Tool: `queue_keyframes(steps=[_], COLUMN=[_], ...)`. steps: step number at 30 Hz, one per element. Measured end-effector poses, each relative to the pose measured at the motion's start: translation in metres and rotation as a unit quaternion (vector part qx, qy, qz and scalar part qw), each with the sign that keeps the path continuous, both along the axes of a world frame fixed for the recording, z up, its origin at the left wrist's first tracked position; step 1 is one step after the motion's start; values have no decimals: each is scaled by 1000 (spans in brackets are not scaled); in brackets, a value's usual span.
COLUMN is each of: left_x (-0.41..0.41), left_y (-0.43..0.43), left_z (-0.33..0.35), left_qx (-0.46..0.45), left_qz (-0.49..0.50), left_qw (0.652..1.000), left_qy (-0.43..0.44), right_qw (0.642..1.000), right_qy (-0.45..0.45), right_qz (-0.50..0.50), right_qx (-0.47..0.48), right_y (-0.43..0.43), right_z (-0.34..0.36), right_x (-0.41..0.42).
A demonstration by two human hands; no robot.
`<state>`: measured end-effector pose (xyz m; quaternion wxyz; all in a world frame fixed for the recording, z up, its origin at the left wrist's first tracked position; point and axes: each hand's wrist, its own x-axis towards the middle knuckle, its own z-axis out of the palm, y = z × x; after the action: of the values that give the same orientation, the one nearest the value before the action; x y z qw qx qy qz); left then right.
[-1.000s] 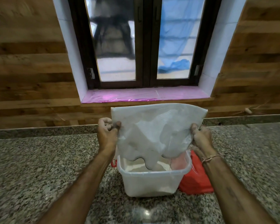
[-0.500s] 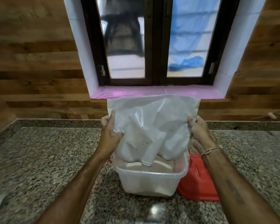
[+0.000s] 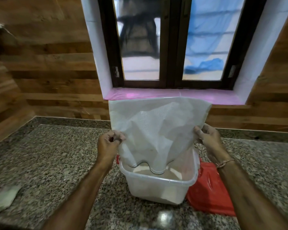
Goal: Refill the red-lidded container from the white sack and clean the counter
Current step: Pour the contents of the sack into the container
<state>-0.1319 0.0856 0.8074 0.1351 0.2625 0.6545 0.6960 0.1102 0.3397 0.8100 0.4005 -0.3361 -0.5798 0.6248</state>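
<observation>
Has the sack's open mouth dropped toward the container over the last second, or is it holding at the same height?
Yes. The white sack has come down: its mouth now dips below the container's rim, where a second ago it hung just above it.

Head camera looks down (close, forward-tilted) over the counter (image 3: 40, 155).

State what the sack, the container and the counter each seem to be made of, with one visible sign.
Sack: woven plastic, likely; fine mesh weave, slight sheen.
Container: translucent plastic; contents show through its glossy wall.
Counter: polished granite, apparently; speckled grain and a bright reflection.
</observation>
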Motion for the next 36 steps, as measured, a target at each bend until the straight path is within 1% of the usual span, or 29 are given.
queue_keyframes(steps=[3, 4, 6, 8, 10, 13, 17, 21, 25, 30, 34, 36], left_x=[1, 1, 0, -2, -5, -13, -19, -17, -26, -62, -107, -139], left_y=[1, 2, 5, 9, 12, 18, 21, 27, 26, 15, -5, -22], left_z=[0, 0, -2, -2, 4, 11, 11, 17, 23, 31, 34, 29], left_qx=[-26, -47, -90, -93, -74, -61, -47, -37, -61, -79, -80, -88], left_qz=[-3, -13, -41, -71, -78, -57, -45, -75, -86, -84, -79, -71], left_qw=[999, 998, 993, 991, 993, 997, 996, 988, 983, 975, 977, 977], left_qy=[24, 42, 68, 71, 42, -2, -61, -128, -150, -191, -183, -181], right_qw=[992, 989, 993, 996, 997, 990, 994, 991, 988, 984, 979, 975], right_qy=[-99, -114, -90, -58, -55, -100, -90, -130, -149, -181, -185, -167], right_qz=[75, 80, 43, 6, 23, 87, 33, 8, -15, -4, 48, 69], right_qx=[31, 41, 56, 60, 55, 51, 57, 40, 25, -8, -66, -128], right_y=[-7, -10, -11, -5, -1, -7, -4, 4, 6, 11, 9, 2], right_z=[-15, -19, -17, -4, 4, 0, 13, 22, 21, 38, 48, 51], right_x=[2, 3, 2, 0, -2, -4, -8, -14, -20, -40, -83, -118])
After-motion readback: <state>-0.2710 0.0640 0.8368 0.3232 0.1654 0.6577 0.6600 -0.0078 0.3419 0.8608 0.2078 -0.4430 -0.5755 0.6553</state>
